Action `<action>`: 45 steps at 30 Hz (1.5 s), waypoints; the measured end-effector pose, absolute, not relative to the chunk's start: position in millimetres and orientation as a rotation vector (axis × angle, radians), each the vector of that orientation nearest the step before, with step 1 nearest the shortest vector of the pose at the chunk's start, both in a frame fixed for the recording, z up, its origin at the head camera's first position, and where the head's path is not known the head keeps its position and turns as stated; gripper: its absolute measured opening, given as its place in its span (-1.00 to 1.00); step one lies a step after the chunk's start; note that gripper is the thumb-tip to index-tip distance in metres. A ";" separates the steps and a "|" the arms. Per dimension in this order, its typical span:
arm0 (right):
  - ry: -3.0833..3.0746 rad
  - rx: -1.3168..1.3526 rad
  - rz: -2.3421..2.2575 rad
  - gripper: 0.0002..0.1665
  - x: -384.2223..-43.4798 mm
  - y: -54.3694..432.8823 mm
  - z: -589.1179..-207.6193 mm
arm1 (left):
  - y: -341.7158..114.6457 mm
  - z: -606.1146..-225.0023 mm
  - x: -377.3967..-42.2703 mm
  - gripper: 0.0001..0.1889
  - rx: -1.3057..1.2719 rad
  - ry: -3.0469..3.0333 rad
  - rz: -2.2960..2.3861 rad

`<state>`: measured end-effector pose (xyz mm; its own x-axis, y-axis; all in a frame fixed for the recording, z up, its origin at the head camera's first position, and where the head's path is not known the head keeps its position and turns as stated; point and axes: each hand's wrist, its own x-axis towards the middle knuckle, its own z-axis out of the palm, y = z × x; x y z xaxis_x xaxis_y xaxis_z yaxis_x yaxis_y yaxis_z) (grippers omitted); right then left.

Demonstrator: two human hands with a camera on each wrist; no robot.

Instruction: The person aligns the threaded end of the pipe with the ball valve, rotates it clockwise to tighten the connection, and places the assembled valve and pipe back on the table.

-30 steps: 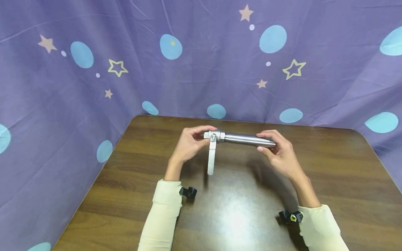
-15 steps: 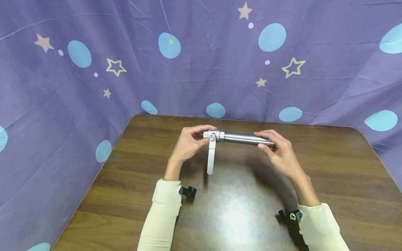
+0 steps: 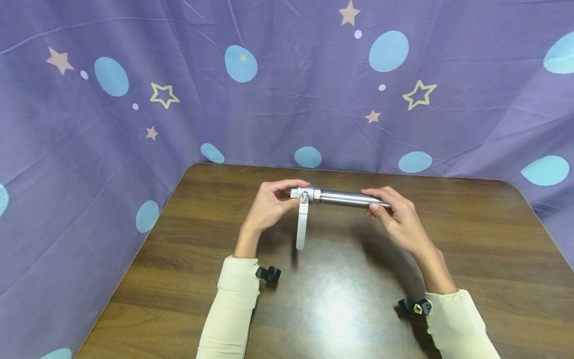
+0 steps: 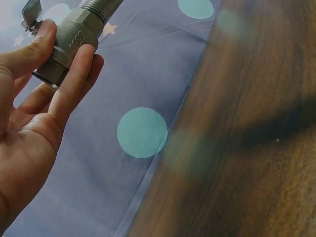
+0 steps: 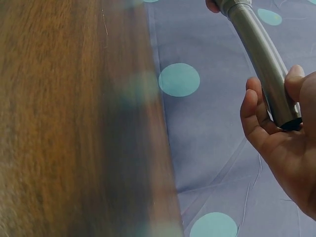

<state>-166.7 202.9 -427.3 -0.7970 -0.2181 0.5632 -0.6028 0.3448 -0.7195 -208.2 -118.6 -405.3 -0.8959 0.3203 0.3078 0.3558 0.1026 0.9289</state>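
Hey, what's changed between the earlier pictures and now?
The right hand has moved its thumb up onto the shiny, round silver metal tube and its forefinger slightly leftward; whether the tube turned, I can't tell. The left hand still grips the silver metal valve, its long, flat, pale lever pointing toward the person as before.

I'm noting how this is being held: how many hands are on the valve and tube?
2: the left hand pinches the ball valve, and the right hand grips the metal tube near its free end.
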 end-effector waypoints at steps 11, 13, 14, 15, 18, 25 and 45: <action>-2.281 0.741 1.403 -0.57 -165.7 203.2 -426.0 | -118.6 -404.5 -208.1 -0.58 -0.724 -2.310 -1.968; -2.283 0.737 1.424 -0.56 -165.3 202.9 -425.9 | -119.0 -404.4 -207.7 -0.58 -0.724 -2.307 -1.963; -2.286 0.732 1.432 -0.54 -164.9 202.8 -425.8 | -119.2 -404.6 -207.8 -0.58 -0.723 -2.306 -1.961; -2.290 0.726 1.434 -0.51 -164.3 202.8 -425.7 | -119.2 -404.7 -207.7 -0.58 -0.721 -2.304 -1.959; -2.300 0.706 1.414 -0.42 -162.6 203.0 -425.5 | -119.0 -404.9 -207.7 -0.57 -0.719 -2.298 -1.959; -2.278 0.723 1.346 -0.32 -162.6 203.3 -425.8 | -117.2 -405.3 -207.9 -0.57 -0.724 -2.301 -1.951; -2.238 0.704 1.278 -0.42 -165.1 201.3 -423.8 | -117.3 -404.9 -207.1 -0.57 -0.704 -2.298 -1.962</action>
<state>-165.1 201.3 -423.8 -0.7603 -0.2009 0.6177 -0.6340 0.4362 -0.6386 -207.1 -117.3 -404.9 -0.8964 0.3110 0.3159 0.3608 0.0977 0.9275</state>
